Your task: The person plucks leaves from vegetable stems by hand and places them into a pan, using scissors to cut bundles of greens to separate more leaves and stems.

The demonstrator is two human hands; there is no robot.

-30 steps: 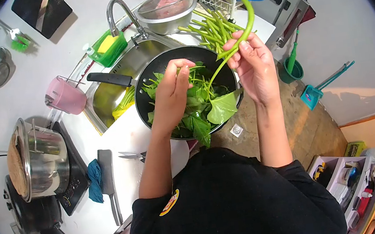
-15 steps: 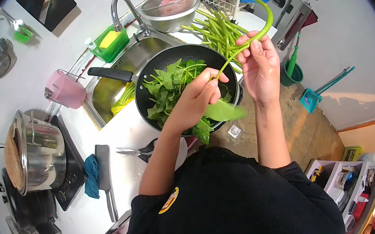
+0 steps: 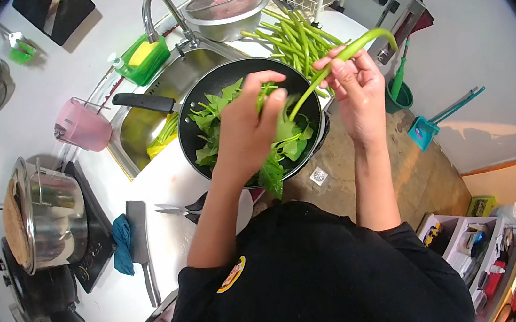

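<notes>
My right hand pinches a long green stem between thumb and fingers, its thin end pointing down-left toward the pan. Over the black pan is my left hand, thumb and forefinger apart, with blurred green leaf behind its fingertips; whether it grips any leaf is unclear. Green leaves fill much of the pan, and one hangs over its near rim. A pile of cut green stems lies on the counter just beyond the pan.
The sink with its faucet is left of the pan. A steel bowl stands behind. Scissors, a cleaver, a teal cloth and a steel pot are at left. A pink pitcher is beside the sink.
My left hand moved right to the thin stem and leaf, then back left over the pan. The leaf at the stem's lower end is no longer spread out beyond the pan's right rim.
</notes>
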